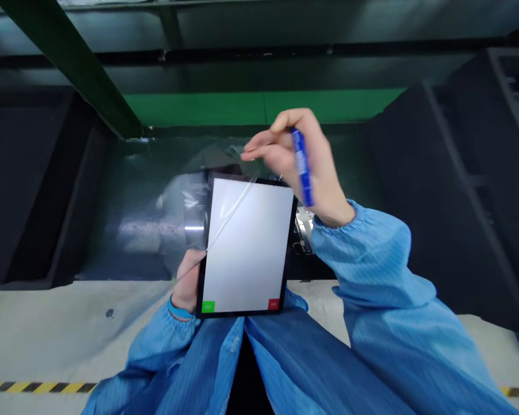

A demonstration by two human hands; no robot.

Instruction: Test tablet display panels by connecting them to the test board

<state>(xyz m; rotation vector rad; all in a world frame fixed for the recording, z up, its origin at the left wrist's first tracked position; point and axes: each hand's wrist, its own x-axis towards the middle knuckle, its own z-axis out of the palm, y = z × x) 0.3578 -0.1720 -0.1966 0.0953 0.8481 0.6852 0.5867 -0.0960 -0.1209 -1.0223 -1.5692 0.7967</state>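
A tablet (246, 248) with a lit white screen, a green button at its lower left and a red one at its lower right, is held upright in front of me. My left hand (188, 282) grips its lower left edge from behind. My right hand (294, 161) is above the top edge, fingers pinched on a clear protective film (229, 202) that lifts off the screen's upper left corner. A blue pen (301, 167) is tucked in the same hand. Both arms wear blue sleeves.
A dark bin lined with clear plastic (147, 219) lies behind the tablet. Black foam trays (458, 173) stand at the right and another dark tray (21, 184) at the left. A green beam (69, 57) slants overhead. A yellow-black striped tape (34, 387) marks the floor.
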